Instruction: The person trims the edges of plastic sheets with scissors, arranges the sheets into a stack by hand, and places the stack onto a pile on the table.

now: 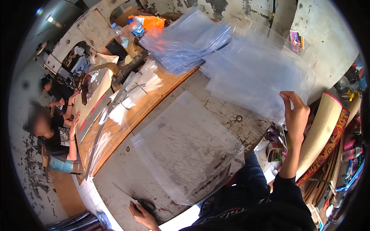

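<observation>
My right hand (296,115) is raised over the near edge of a spread pile of clear plastic sheets (254,73). Its thumb and fingertips pinch the edge of a thin clear sheet, hard to tell from the pile behind. On the scratched grey tabletop (115,169), a single clear plastic bag (189,146) lies flat in front of me, with a folded band along its left side. My left hand (143,216) rests low at the table's front edge, fingers slightly apart, beside black-handled scissors (147,206). Part of this hand is cut off from clear sight.
A thicker stack of clear sheets (185,42) lies at the back, near water bottles (135,27) and an orange packet (150,22). Tied plastic strips (133,92) cover a wooden board. Two people sit at the left. Rolled mats (322,131) stand at the right.
</observation>
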`<state>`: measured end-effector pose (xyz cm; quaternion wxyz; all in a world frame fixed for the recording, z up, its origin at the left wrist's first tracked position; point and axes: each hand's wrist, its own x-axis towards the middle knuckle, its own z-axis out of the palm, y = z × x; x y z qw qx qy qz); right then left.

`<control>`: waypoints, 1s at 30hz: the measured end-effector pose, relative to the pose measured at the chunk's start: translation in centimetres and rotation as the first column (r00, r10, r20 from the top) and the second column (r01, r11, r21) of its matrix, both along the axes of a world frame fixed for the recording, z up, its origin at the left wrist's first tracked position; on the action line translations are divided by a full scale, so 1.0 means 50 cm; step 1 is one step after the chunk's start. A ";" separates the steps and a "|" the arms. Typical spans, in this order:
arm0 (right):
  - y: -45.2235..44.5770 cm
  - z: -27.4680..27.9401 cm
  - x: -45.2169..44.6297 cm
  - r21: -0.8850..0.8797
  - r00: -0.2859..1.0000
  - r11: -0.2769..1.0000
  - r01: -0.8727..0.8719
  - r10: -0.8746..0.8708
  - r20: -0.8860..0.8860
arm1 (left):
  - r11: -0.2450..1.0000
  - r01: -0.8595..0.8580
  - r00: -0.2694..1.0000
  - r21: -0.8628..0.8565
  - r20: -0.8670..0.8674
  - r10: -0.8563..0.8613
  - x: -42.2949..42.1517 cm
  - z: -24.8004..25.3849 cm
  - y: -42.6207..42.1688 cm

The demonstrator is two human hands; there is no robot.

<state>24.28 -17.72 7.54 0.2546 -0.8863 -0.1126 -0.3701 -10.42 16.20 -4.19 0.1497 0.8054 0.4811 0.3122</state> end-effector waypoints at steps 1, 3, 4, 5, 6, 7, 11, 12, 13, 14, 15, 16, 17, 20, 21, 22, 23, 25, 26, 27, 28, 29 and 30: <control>-0.005 0.003 0.005 0.075 0.999 0.997 0.026 -0.024 -0.026 | 1.000 -0.004 1.000 -0.005 -0.001 0.004 -0.002 0.002 0.003; -0.017 0.001 0.018 0.243 0.996 0.970 -0.003 0.025 -0.088 | 0.994 -0.017 1.000 -0.111 0.021 0.019 -0.003 0.003 0.009; -0.023 0.008 0.023 0.359 0.983 0.933 -0.008 0.074 -0.169 | 0.997 -0.033 0.997 -0.065 0.072 0.038 0.004 -0.001 0.006; -0.031 0.014 0.030 0.464 0.961 0.886 -0.004 0.133 -0.244 | 0.999 -0.027 0.998 -0.036 0.060 0.029 -0.004 -0.011 0.012; -0.042 0.010 0.038 0.528 0.941 0.849 -0.008 0.184 -0.283 | 0.999 -0.024 0.998 -0.034 0.060 0.026 -0.005 -0.009 0.013; -0.050 0.013 0.048 0.512 0.940 0.858 -0.028 0.197 -0.279 | 0.999 -0.022 0.998 -0.033 0.063 0.024 -0.002 -0.007 0.012; -0.085 0.014 0.065 0.679 0.834 0.728 -0.100 0.434 -0.342 | 0.998 -0.057 0.995 -0.026 0.076 0.059 0.004 -0.004 0.013; -0.089 0.016 0.068 0.705 0.805 0.703 -0.093 0.470 -0.363 | 0.998 -0.060 0.996 -0.031 0.064 0.062 0.002 -0.004 0.016; -0.092 0.019 0.072 0.734 0.774 0.674 -0.083 0.507 -0.378 | 0.998 -0.062 0.996 -0.030 0.055 0.064 -0.001 -0.005 0.018; -0.097 0.021 0.075 0.732 0.767 0.675 -0.089 0.515 -0.382 | 0.997 -0.074 0.996 -0.033 0.052 0.076 -0.006 -0.006 0.018; -0.104 0.022 0.079 0.736 0.751 0.671 -0.089 0.531 -0.392 | 0.996 -0.078 0.995 -0.039 0.064 0.081 -0.005 -0.007 0.019; -0.109 0.023 0.081 0.740 0.736 0.667 -0.086 0.543 -0.404 | 0.996 -0.078 0.994 -0.046 0.075 0.082 -0.003 -0.008 0.020; -0.111 0.024 0.080 0.740 0.733 0.667 -0.083 0.544 -0.408 | 0.996 -0.080 0.994 -0.046 0.070 0.083 -0.005 -0.007 0.017; -0.112 0.028 0.086 0.749 0.715 0.660 -0.059 0.551 -0.430 | 0.993 -0.102 0.991 -0.066 0.084 0.107 0.002 -0.001 0.013; -0.116 0.027 0.085 0.763 0.682 0.641 -0.081 0.594 -0.427 | 0.995 -0.094 0.993 -0.042 0.069 0.097 -0.001 0.000 0.013; -0.119 0.027 0.083 0.778 0.650 0.620 -0.104 0.634 -0.418 | 0.996 -0.085 0.995 -0.017 0.057 0.086 0.000 0.000 0.015; -0.119 0.034 0.078 0.781 0.653 0.615 -0.106 0.635 -0.412 | 0.997 -0.082 0.995 -0.011 0.062 0.083 0.003 0.001 0.017; -0.115 0.053 0.059 0.538 0.600 0.742 -0.401 0.656 -0.457 | 0.993 -0.098 0.993 -0.073 0.062 0.102 0.000 0.004 0.013; -0.120 0.052 0.057 0.381 0.602 0.768 -0.514 0.640 -0.477 | 0.995 -0.087 0.993 -0.054 0.079 0.091 0.000 0.003 0.011; -0.113 0.058 0.049 0.388 0.591 0.762 -0.519 0.648 -0.481 | 0.996 -0.077 0.993 -0.035 0.091 0.080 0.003 0.003 0.012; -0.100 0.067 0.038 0.040 0.722 0.827 -0.560 0.511 -0.466 | 0.998 -0.063 0.991 -0.016 0.116 0.065 0.001 -0.004 0.015; -0.088 0.069 0.029 -0.311 0.838 0.800 -0.514 0.391 -0.380 | 0.999 -0.052 0.991 0.015 0.128 0.050 -0.005 -0.012 0.020; -0.081 0.063 0.017 -0.288 0.856 0.836 -0.467 0.347 -0.382 | 0.998 -0.045 0.991 0.033 0.127 0.040 -0.006 -0.014 0.022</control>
